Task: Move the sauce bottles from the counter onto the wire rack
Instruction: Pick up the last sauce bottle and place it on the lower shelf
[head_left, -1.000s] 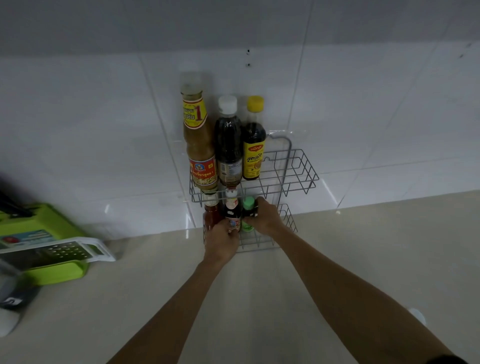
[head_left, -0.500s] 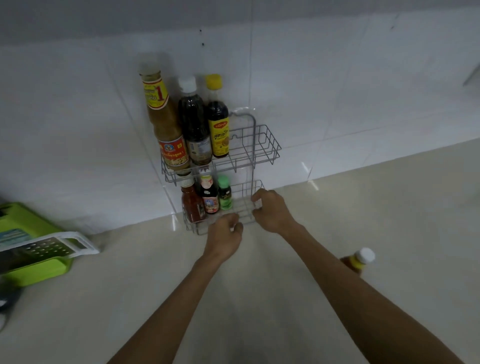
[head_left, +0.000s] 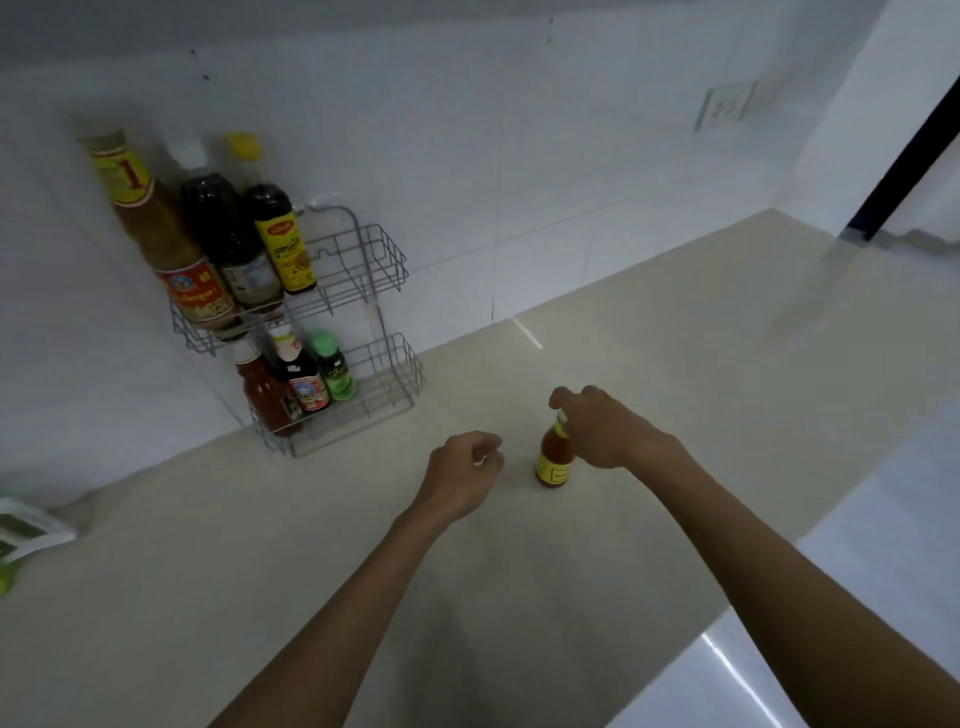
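A small orange-red sauce bottle (head_left: 553, 460) with a yellow label stands upright on the beige counter (head_left: 311, 571). My right hand (head_left: 608, 431) is closed over its cap and neck from above. To its left, my left hand (head_left: 462, 478) hovers loosely curled with nothing in it. The two-tier wire rack (head_left: 384, 270) stands against the tiled wall at the left. Its upper tier holds a tall amber bottle (head_left: 171, 244), a dark bottle (head_left: 228, 244) and a yellow-capped bottle (head_left: 280, 239). The lower tier holds a red bottle (head_left: 267, 395), a white-capped bottle (head_left: 304, 379) and a green bottle (head_left: 335, 371).
The right halves of both rack tiers are bare wire. A green and white kitchen item (head_left: 21, 530) shows at the left edge. The counter's front edge runs diagonally at the lower right, with shiny floor (head_left: 857, 597) beyond. A wall socket (head_left: 724, 106) sits at the upper right.
Both hands have pulled back from the rack's lower tier. My right hand has swung right and closed on the small bottle on the counter. The view has turned to the right.
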